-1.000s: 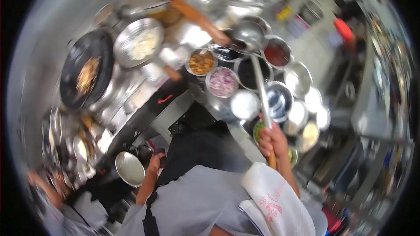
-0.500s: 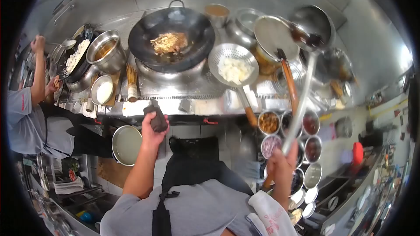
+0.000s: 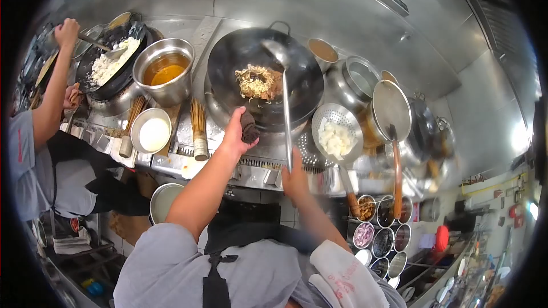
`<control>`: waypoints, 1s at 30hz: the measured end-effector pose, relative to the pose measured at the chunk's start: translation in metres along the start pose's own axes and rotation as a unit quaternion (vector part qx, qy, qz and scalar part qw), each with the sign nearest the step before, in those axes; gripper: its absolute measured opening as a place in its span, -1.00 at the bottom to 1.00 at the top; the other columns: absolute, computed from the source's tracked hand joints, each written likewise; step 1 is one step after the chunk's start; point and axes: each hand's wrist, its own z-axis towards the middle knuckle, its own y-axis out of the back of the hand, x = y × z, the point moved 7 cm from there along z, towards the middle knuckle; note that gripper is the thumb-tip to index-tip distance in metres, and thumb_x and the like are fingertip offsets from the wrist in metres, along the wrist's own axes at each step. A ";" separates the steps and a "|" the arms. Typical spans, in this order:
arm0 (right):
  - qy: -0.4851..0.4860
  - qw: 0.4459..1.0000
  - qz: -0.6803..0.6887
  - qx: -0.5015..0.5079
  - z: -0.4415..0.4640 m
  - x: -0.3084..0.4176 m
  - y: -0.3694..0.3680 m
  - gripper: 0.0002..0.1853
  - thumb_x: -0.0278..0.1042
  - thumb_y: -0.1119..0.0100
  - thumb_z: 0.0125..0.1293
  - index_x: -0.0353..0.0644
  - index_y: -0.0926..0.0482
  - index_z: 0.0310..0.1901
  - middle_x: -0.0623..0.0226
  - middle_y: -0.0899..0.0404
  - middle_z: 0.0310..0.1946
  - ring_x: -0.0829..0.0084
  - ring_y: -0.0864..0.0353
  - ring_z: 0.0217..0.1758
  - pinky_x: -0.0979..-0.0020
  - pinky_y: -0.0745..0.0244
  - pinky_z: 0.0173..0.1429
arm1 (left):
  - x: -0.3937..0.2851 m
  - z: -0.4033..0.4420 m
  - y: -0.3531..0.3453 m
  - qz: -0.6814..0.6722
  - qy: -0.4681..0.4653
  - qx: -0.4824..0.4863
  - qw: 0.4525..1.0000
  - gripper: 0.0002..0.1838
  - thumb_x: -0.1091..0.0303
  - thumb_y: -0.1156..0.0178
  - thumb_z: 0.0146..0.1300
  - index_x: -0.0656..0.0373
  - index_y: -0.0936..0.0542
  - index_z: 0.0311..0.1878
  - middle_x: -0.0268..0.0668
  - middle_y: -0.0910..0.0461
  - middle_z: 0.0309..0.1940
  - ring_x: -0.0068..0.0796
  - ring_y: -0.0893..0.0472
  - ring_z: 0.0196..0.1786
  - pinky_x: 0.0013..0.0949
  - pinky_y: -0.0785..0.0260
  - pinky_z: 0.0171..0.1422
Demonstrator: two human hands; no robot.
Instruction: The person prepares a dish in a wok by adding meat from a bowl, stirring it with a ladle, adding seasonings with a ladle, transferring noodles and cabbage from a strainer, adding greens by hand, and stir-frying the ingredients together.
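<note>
My right hand (image 3: pixel 295 179) is wrapped around the long metal handle of a ladle (image 3: pixel 287 120). The ladle's bowl is over the far right inside of a big black wok (image 3: pixel 225 60). Pale yellow strands with brown pieces (image 3: pixel 254 81) lie in the middle of the wok. At the wok's near rim, my left hand (image 3: pixel 234 135) is closed on a folded dark cloth (image 3: pixel 249 128); whether the cloth grips the rim is hidden. Right of the wok, a perforated strainer (image 3: pixel 357 137) holds white chunks (image 3: pixel 335 139).
Left of the wok stand a pot of amber liquid (image 3: pixel 166 74), a bowl of white stuff (image 3: pixel 153 131) and bamboo brushes (image 3: pixel 198 137). A co-worker's arm (image 3: pixel 50 88) works a second wok (image 3: pixel 91 80). At right are a wood-handled sieve (image 3: pixel 391 108) and several ingredient tins (image 3: pixel 365 235).
My right hand has swung the ladle left from the right-hand side to over the wok. My left hand has brought the cloth forward to the wok's near rim. The view has shifted.
</note>
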 end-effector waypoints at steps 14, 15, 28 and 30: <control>0.063 0.983 -0.059 0.165 -0.008 -0.006 0.060 -0.29 -0.31 -0.05 0.25 -0.19 0.03 0.38 -0.32 -0.52 -0.16 -0.25 -0.51 -0.05 -0.01 -0.38 0.06 | 0.022 -0.017 -0.015 -0.069 -0.036 0.021 0.997 -0.68 0.27 -0.20 -0.01 0.03 -0.44 -0.15 -0.20 -0.50 -0.30 -0.26 -0.53 -0.28 -0.10 -0.44 -0.23; 0.082 0.984 -0.043 0.151 0.003 -0.021 0.069 -0.29 -0.30 -0.06 0.24 -0.18 0.00 0.38 -0.29 -0.49 -0.07 -0.21 -0.49 0.02 0.05 -0.37 0.12 | 0.027 -0.023 -0.015 -0.079 -0.038 0.003 0.996 -0.74 0.27 -0.19 -0.01 0.04 -0.46 -0.21 -0.21 -0.54 -0.32 -0.28 -0.53 -0.27 -0.15 -0.44 -0.25; -0.047 0.996 0.008 0.076 0.042 0.001 0.054 -0.42 -0.36 -0.02 0.30 -0.15 -0.11 0.34 -0.16 -0.51 -0.01 -0.02 -0.56 0.04 0.11 -0.40 0.12 | 0.039 -0.018 -0.020 -0.072 -0.033 0.001 0.997 -0.79 0.26 -0.17 0.03 0.08 -0.46 -0.28 -0.17 -0.53 -0.34 -0.24 -0.53 -0.31 -0.15 -0.46 -0.22; 0.036 0.987 0.054 0.149 0.030 0.017 0.063 -0.33 -0.32 -0.06 0.24 -0.24 -0.06 0.35 -0.26 -0.48 -0.01 -0.17 -0.52 0.00 0.12 -0.41 0.12 | 0.037 -0.006 -0.022 -0.073 -0.027 0.013 0.997 -0.78 0.26 -0.18 0.02 0.10 -0.46 -0.28 -0.17 -0.53 -0.33 -0.23 -0.53 -0.30 -0.14 -0.46 -0.22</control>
